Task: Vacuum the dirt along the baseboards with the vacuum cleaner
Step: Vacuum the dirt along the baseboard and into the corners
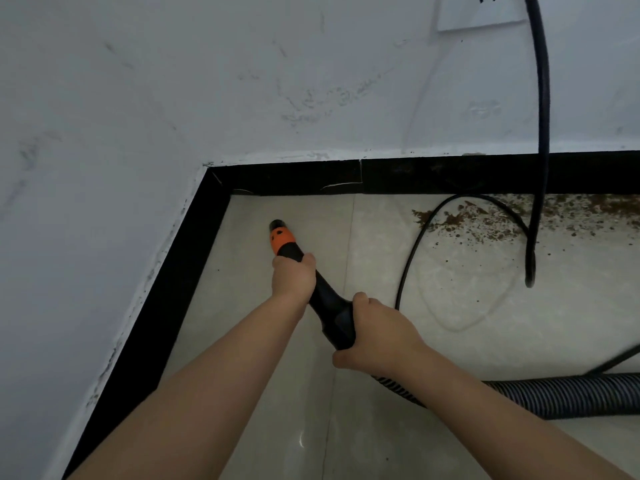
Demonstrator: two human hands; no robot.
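The vacuum nozzle (282, 237) is gripped by 2 curled hands, left hand (293, 277) forward, right hand (372, 336) behind, near the corner baseboard (277, 178).

Glossy pale floor tiles (433, 341); matt black baseboard (415, 173) at twelve o'clock; scuffed matt white wall (242, 81); ribbed plastic hose (571, 396) at four o'clock.

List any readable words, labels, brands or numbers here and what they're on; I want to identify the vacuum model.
No readable text anywhere.
White paper on the wall: black marks at the frame's top edge, cut off, unreadable.
Vacuum nozzle: dark spots on the orange collar, no letters; no brand shows.
Hose, cable, baseboard: no markings.
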